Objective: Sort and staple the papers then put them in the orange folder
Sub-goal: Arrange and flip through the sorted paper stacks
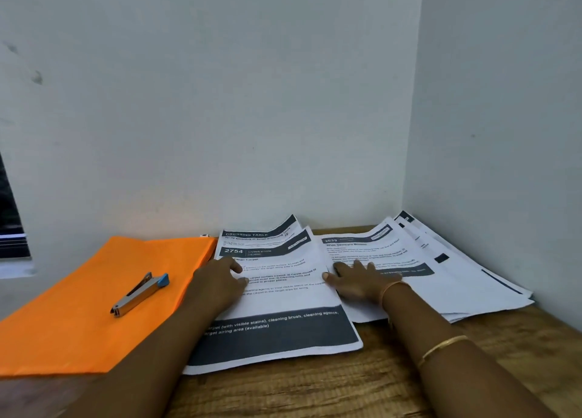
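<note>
**Papers.** Two groups of printed papers lie at the back of the wooden tabletop (362,383), close to the wall corner. The left pile (293,301), topped by a sheet headed 2754, sits just beside the orange folder (78,332). The right pile (466,294) is fanned toward the corner with its edges staggered. The two piles touch along their inner edges.

**Hands.** The left grip (220,280) is released, its fingers resting on the top sheet of the left pile near that sheet's left edge. The right grip (359,279) is likewise released, palm down with fingers spread on the top sheet of the right pile. Neither grasps anything. In the inspector's judgement, the flat hands pin each group so that loose sheets do not slide while the headings are compared. Sorting appears to be the step in hand.

**Folder and stapler.** The orange folder lies closed and flat at the left. The stapler (138,294) rests diagonally on top of it, apart from both hands. It is judged to be parked there within reach, with stapling not yet begun.

**Materials.**
- The sheets are thin, matte white stock crossed by dark header and footer bands, and the far corners of the left pile curl upward.
- The folder is matte, with soft edges.
- The stapler is slim, with a brushed metal body and a blue plastic end.
- The tabletop shows brown wood grain.
</note>
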Action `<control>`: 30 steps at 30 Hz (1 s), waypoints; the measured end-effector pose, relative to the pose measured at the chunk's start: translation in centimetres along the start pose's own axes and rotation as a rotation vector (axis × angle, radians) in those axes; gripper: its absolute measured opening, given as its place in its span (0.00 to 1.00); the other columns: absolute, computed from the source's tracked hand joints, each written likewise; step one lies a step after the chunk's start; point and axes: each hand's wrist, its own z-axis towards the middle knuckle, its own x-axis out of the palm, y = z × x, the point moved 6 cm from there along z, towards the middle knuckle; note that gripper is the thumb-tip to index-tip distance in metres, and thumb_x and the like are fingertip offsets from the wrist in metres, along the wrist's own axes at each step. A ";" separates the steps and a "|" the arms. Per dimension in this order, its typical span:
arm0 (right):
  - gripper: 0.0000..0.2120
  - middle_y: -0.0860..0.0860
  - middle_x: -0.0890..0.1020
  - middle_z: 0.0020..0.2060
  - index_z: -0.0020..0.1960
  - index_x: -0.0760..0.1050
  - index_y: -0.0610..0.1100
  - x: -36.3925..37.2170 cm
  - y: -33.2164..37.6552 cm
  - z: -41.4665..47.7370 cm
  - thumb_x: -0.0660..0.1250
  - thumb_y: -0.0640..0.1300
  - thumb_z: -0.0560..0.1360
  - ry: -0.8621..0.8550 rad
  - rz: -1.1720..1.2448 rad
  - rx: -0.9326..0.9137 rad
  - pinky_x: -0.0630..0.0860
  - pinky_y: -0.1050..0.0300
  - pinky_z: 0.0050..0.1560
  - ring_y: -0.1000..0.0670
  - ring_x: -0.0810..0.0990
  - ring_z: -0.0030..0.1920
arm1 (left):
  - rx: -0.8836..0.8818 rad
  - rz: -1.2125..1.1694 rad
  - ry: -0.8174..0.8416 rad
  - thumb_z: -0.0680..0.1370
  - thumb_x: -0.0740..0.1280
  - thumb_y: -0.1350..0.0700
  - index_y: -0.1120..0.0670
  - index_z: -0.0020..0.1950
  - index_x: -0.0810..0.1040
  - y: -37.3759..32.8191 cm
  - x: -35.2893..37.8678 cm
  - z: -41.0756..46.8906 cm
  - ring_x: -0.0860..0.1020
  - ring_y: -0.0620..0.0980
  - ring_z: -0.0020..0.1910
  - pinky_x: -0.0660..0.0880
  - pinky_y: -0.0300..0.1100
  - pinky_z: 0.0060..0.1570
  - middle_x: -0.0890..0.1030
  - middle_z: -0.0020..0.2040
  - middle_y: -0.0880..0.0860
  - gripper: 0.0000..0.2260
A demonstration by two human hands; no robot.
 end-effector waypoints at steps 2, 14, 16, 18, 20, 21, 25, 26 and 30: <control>0.33 0.44 0.50 0.77 0.75 0.53 0.58 -0.2 -0.9 0.5 0.45 0.71 0.75 0.011 0.001 0.026 0.45 0.28 0.69 0.36 0.46 0.76 | -0.004 0.008 0.004 0.75 0.68 0.49 0.49 0.59 0.75 0.0 0.0 0.0 0.72 0.51 0.61 0.69 0.42 0.56 0.75 0.62 0.52 0.13; 0.45 0.46 0.53 0.77 0.77 0.52 0.51 -2.2 -1.5 0.1 0.51 0.76 0.68 -0.115 0.007 0.057 0.44 0.29 0.70 0.40 0.48 0.76 | 0.000 0.016 -0.004 0.75 0.68 0.48 0.49 0.59 0.75 0.1 0.1 0.0 0.72 0.51 0.61 0.69 0.42 0.56 0.75 0.63 0.52 0.14; 0.33 0.46 0.58 0.75 0.74 0.58 0.51 -2.0 -0.9 0.1 0.57 0.65 0.74 -0.127 -0.030 0.046 0.44 0.25 0.66 0.39 0.53 0.75 | 0.001 0.014 -0.006 0.75 0.68 0.48 0.49 0.59 0.75 0.1 0.1 -0.1 0.72 0.52 0.61 0.69 0.42 0.56 0.75 0.63 0.52 0.14; 0.20 0.44 0.71 0.66 0.62 0.69 0.48 -2.4 -0.6 0.0 0.59 0.51 0.71 -0.139 0.057 -0.005 0.54 0.31 0.68 0.40 0.66 0.69 | 0.001 0.019 -0.004 0.75 0.68 0.48 0.49 0.59 0.75 0.0 0.0 -0.1 0.72 0.52 0.61 0.69 0.42 0.56 0.75 0.63 0.52 0.14; 0.17 0.46 0.75 0.62 0.59 0.72 0.46 -2.8 -1.0 0.0 0.59 0.45 0.71 -0.146 0.119 -0.020 0.64 0.43 0.67 0.43 0.71 0.64 | -0.007 0.019 -0.002 0.75 0.68 0.47 0.49 0.59 0.75 0.0 0.0 -0.1 0.72 0.52 0.61 0.69 0.42 0.57 0.74 0.63 0.52 0.14; 0.17 0.47 0.75 0.63 0.62 0.72 0.46 -3.2 -1.5 -0.2 0.59 0.44 0.74 -0.163 0.123 -0.004 0.64 0.44 0.68 0.44 0.71 0.64 | -0.010 0.019 -0.001 0.75 0.68 0.47 0.49 0.59 0.75 0.0 0.0 -0.1 0.72 0.52 0.61 0.69 0.42 0.57 0.74 0.63 0.52 0.14; 0.17 0.45 0.76 0.63 0.63 0.73 0.43 -4.3 -3.2 -0.6 0.58 0.43 0.76 -0.238 0.068 0.042 0.68 0.53 0.64 0.45 0.73 0.62 | -0.012 0.021 0.004 0.75 0.69 0.48 0.49 0.59 0.75 -0.1 0.0 -0.2 0.72 0.51 0.61 0.69 0.42 0.55 0.74 0.63 0.52 0.15; 0.17 0.45 0.76 0.63 0.62 0.73 0.44 -4.3 -3.3 -0.7 0.58 0.44 0.75 -0.243 0.069 0.044 0.68 0.53 0.64 0.45 0.73 0.62 | -0.013 0.023 0.007 0.75 0.68 0.48 0.49 0.60 0.75 -0.1 0.0 -0.2 0.72 0.52 0.61 0.69 0.42 0.55 0.74 0.63 0.53 0.15; 0.17 0.51 0.73 0.67 0.66 0.71 0.49 -4.9 -1.3 -1.6 0.56 0.51 0.80 -0.325 0.146 0.032 0.55 0.40 0.71 0.46 0.69 0.68 | -0.009 0.022 0.030 0.75 0.68 0.48 0.49 0.60 0.74 -0.2 0.1 -0.3 0.72 0.51 0.60 0.68 0.41 0.53 0.72 0.65 0.53 0.15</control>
